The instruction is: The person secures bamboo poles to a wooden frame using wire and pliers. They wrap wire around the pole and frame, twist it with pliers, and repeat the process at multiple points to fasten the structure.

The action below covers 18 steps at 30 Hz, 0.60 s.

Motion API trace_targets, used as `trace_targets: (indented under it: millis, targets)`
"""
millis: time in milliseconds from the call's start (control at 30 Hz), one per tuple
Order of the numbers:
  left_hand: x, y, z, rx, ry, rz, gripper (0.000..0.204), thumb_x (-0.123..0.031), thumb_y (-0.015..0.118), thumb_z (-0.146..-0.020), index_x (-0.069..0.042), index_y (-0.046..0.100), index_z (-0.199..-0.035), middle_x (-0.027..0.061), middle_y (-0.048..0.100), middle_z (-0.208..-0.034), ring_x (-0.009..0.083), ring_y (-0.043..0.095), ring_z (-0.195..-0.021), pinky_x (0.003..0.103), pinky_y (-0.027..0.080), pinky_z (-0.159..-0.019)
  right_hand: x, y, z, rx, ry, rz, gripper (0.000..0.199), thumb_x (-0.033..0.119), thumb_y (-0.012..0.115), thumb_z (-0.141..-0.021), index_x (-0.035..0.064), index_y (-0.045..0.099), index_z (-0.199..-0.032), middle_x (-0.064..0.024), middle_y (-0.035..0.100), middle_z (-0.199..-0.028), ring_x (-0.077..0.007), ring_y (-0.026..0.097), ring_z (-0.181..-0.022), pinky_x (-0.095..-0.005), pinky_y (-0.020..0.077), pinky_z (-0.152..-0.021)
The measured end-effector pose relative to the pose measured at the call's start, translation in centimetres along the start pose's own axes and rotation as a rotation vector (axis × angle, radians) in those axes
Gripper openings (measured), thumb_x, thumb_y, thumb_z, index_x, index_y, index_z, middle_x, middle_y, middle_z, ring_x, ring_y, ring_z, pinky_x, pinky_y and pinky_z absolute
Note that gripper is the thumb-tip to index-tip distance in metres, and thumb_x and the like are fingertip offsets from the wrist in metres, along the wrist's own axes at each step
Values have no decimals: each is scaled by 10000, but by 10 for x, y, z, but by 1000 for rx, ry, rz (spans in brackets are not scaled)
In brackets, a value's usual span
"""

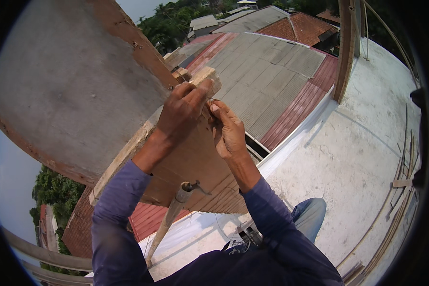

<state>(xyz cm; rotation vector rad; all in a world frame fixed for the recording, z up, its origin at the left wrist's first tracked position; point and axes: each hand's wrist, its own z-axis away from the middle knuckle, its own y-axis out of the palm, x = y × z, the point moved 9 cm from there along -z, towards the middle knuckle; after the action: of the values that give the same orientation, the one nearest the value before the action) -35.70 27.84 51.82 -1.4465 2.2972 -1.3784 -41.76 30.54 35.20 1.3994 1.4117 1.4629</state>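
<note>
Wooden block (206, 76): sat at the upper edge of the plywood panel (190, 162), beside the grey concrete form (66, 90) | left hand (183, 112): fingers curled tight over block | right hand (229, 131): fingertips pinched together just beside it, item unclear | hammer (174, 214): leaning below | surroundings: white rooftop (348, 157), corrugated roofs (267, 71).
</note>
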Motion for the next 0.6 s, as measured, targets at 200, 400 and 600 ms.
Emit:
trace_targets:
  millis: [200, 400, 600]
  targets:
    - [-6, -1, -4, -12, 37, -40, 400, -48, 674, -845, -3, 599, -1235, 125, 691, -933, 311, 634, -903, 420, 530, -829, -6, -1, 2, -65, -121, -20, 282, 41, 735, -967, -21, 669, -1234, -89, 740, -1115, -138, 701, -997, -221, 561, -867]
    - [-8, -1, -3, 9, 65, -51, 348, -63, 694, -834, -6, 618, -1168, 102, 682, -909, 280, 630, -917, 410, 516, -868, 11, -1, 1, -111, -295, 291, 198, -12, 777, -917, -56, 743, -1107, -93, 739, -1105, -148, 709, -982, -246, 574, -903]
    - [-14, -1, -2, 15, 121, -152, 331, -97, 712, -841, -26, 636, -1155, 67, 680, -898, 241, 632, -950, 416, 499, -957, 45, 18, 9, -48, -744, 730, 140, -12, 816, -865, -3, 781, -1000, -97, 732, -1026, -184, 670, -1041, -333, 557, -913]
